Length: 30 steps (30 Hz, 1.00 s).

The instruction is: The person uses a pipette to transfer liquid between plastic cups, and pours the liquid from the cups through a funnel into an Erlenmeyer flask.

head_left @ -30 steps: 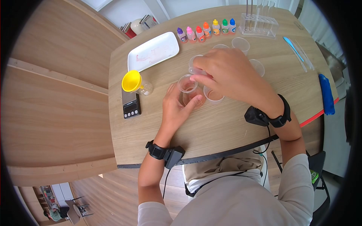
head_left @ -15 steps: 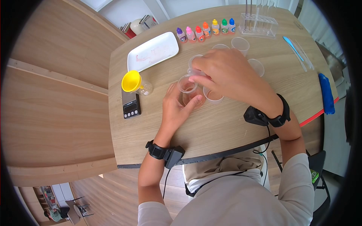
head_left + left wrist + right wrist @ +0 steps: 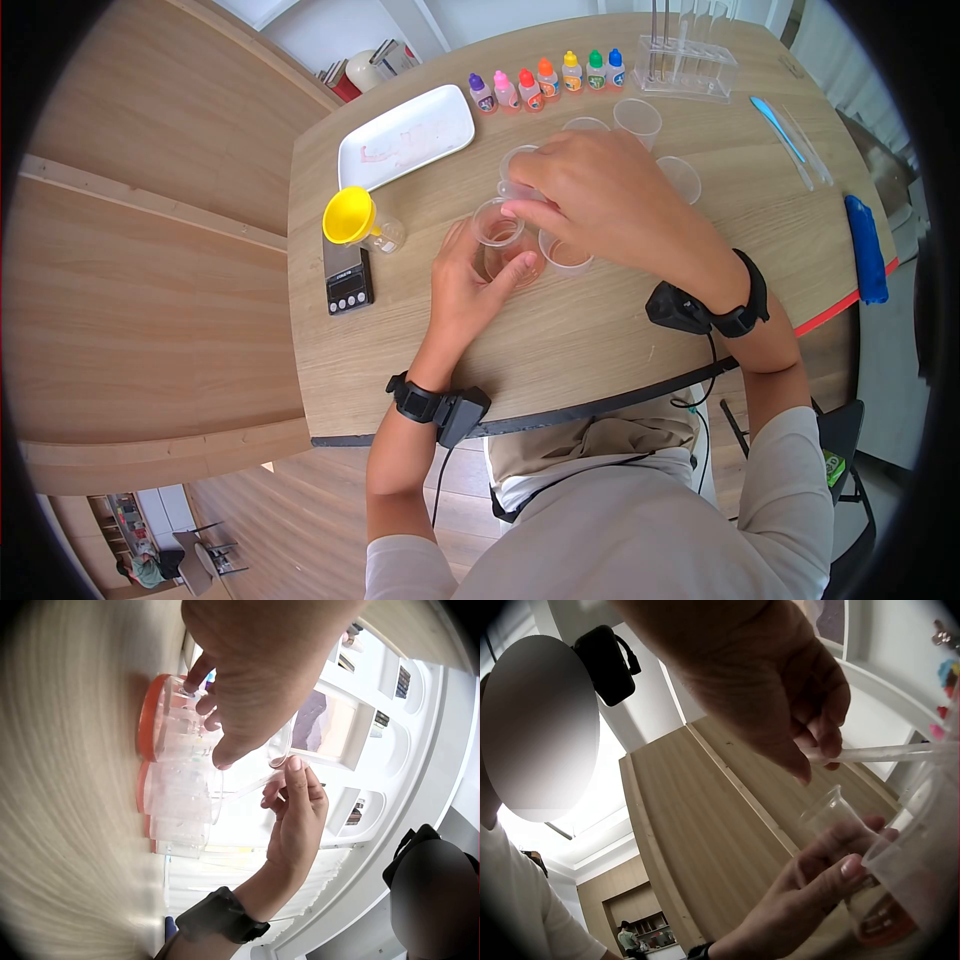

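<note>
While the left hand (image 3: 468,280) is gripping a clear, wide-based flask (image 3: 499,244) with reddish liquid at its bottom, the right hand (image 3: 605,185) is pinching a slender, translucent whitish stick (image 3: 889,754) between thumb and fingertips near the flask's mouth. Whether the stick's far end is touching anything, the views are not showing clearly. The flask is standing on the light wood-grain table (image 3: 560,340), and a clear tapered plastic cup (image 3: 567,252) is standing just to its right, with further clear plastic cups (image 3: 637,122) sitting behind and beyond the right hand. Farther back, small bottles with bright coloured caps (image 3: 547,80) are forming a row between a white rectangular tray (image 3: 430,125) and a clear test-tube rack (image 3: 690,85). Over on the left, a yellow funnel (image 3: 349,215) is sitting near a black digital scale (image 3: 349,290).
</note>
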Motion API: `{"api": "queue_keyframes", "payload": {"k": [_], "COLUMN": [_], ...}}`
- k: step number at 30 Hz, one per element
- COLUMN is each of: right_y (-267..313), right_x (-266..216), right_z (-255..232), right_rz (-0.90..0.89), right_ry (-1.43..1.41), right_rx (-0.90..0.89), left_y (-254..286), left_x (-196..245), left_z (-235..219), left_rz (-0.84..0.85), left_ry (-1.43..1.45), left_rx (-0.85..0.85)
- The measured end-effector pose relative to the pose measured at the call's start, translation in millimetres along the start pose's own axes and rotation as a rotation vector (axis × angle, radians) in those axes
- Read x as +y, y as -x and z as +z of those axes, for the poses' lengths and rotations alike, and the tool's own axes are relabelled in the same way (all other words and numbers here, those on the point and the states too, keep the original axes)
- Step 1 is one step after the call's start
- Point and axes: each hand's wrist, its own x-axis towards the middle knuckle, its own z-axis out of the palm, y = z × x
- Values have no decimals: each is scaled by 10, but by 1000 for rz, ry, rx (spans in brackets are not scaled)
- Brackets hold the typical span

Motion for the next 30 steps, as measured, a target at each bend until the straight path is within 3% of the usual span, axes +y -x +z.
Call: {"api": "queue_keyframes", "payload": {"k": [30], "right_y": [-1], "right_x": [20], "right_z": [19], "right_rz": [-1], "right_ry": [4], "right_rx": [3], "left_y": [2], "left_x": [14], "left_z": [-1], "left_rz": [-41], "left_ry": [36], "left_rx": [-8]}}
